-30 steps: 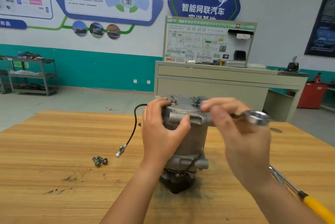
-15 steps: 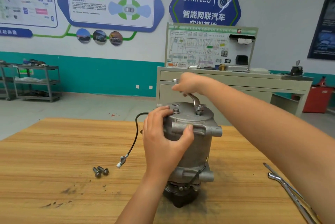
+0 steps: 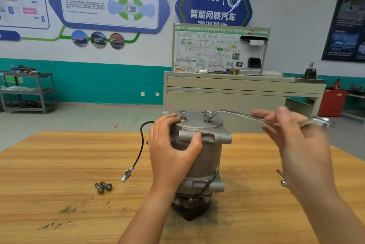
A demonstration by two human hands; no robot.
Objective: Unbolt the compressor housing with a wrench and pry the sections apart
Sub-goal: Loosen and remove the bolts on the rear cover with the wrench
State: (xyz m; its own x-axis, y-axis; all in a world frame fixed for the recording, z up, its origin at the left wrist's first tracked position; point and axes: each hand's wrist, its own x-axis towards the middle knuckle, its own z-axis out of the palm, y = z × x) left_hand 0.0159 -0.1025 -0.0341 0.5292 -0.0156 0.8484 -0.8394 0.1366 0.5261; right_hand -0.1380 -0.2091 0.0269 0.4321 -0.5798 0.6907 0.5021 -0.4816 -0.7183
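Note:
A grey metal compressor [image 3: 205, 156] stands upright on the wooden table [image 3: 59, 164], pulley end down. My left hand [image 3: 173, 149] grips its upper housing, thumb on a side lug. A silver ring wrench [image 3: 235, 114] sits with one end on a bolt [image 3: 208, 117] on the top cover. My right hand [image 3: 292, 131] holds the wrench near its far end, to the right of the compressor. Another bolt [image 3: 184, 118] stands on the cover by my left fingers.
Two loose bolts [image 3: 103, 186] lie on the table left of the compressor, near the black cable's white plug [image 3: 126, 175]. Tool ends [image 3: 282, 178] show behind my right forearm. A beige cabinet [image 3: 237, 93] stands behind the table.
My right hand swung the wrench handle from behind the compressor round to the right side. The left hand kept its grip on the housing.

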